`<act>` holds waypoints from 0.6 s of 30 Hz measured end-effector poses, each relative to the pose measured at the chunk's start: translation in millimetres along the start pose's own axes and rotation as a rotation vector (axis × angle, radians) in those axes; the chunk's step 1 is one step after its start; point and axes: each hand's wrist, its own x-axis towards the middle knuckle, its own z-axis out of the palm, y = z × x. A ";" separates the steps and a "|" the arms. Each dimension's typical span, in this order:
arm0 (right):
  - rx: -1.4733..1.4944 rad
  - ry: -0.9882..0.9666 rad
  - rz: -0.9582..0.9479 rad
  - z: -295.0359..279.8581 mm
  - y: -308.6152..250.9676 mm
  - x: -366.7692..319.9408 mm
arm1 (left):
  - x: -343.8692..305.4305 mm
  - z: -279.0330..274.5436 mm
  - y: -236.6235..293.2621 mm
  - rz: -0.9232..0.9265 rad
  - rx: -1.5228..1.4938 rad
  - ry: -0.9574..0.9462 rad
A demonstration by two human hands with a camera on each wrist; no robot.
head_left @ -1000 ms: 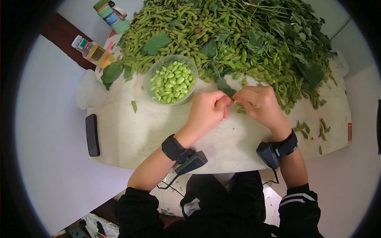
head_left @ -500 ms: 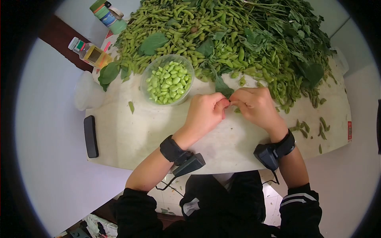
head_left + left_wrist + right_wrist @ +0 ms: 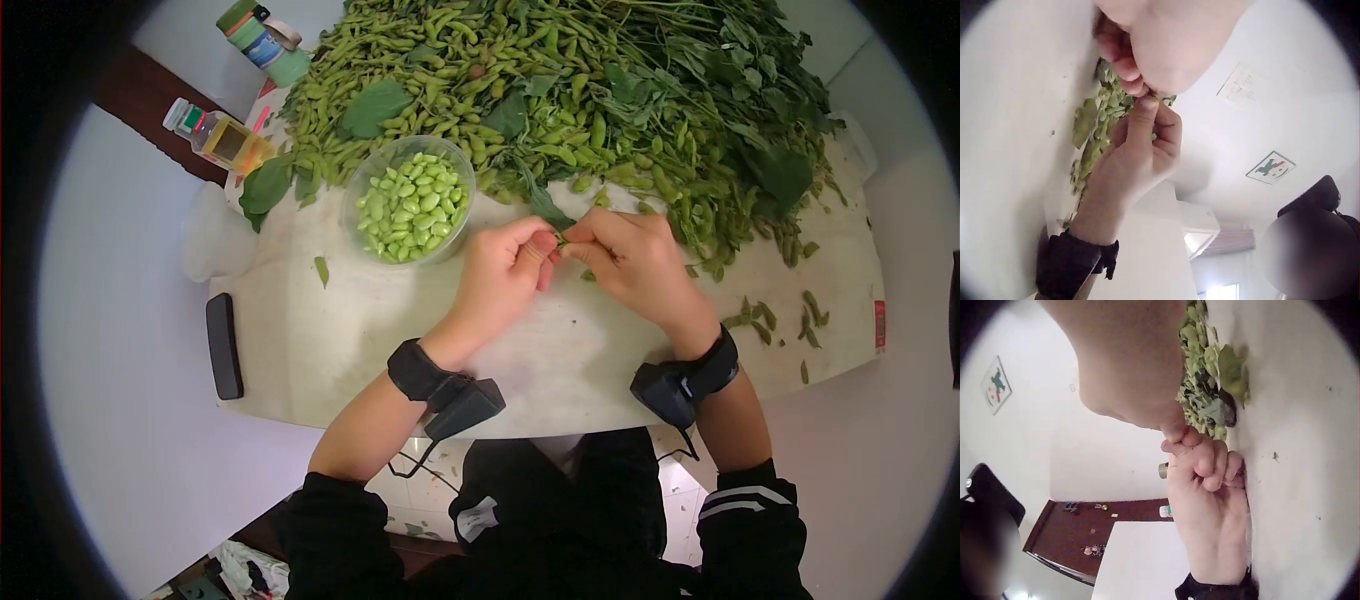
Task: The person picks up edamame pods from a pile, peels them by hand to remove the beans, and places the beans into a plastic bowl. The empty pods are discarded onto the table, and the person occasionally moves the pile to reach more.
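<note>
In the head view my left hand (image 3: 500, 275) and right hand (image 3: 640, 265) meet over the front of the table, fingertips almost together. Between them they pinch a green soybean pod (image 3: 559, 238), mostly hidden by the fingers. The left fingers are curled, with the thumb pressed on top; my right thumb and index finger grip the other end. A clear plastic bowl (image 3: 352, 222) of shelled green soybeans (image 3: 415, 208) stands just left of the left hand. Beyond both hands spreads a large heap of unshelled pods (image 3: 560, 130).
Leafy stalks (image 3: 730, 70) lie on the heap's right side. Several loose pods (image 3: 758, 318) rest at the right of the table (image 3: 480, 385). Along the left side are a black phone (image 3: 225, 345), a bottle of yellow liquid (image 3: 220, 138), a green tumbler (image 3: 265, 45) and a translucent container (image 3: 215, 235).
The head view has drifted slightly, shifting the scene left. Both hands stay together at the pod, their fingertips working closely; a bit more green shows between them now.
</note>
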 end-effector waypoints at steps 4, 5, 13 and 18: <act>0.128 -0.064 0.141 -6.2 -4.9 1.2 | -0.1 -0.3 0.2 -0.019 -0.020 -0.013; 0.232 -0.113 0.236 -7.9 -5.6 1.7 | 0.2 0.1 0.7 -0.016 -0.009 -0.014; 0.480 -0.110 0.367 -8.7 -3.0 2.8 | 0.3 0.3 -0.2 0.042 -0.006 -0.026; 0.568 -0.139 0.466 -7.9 -2.8 4.6 | -1.7 0.1 2.8 0.089 0.060 0.021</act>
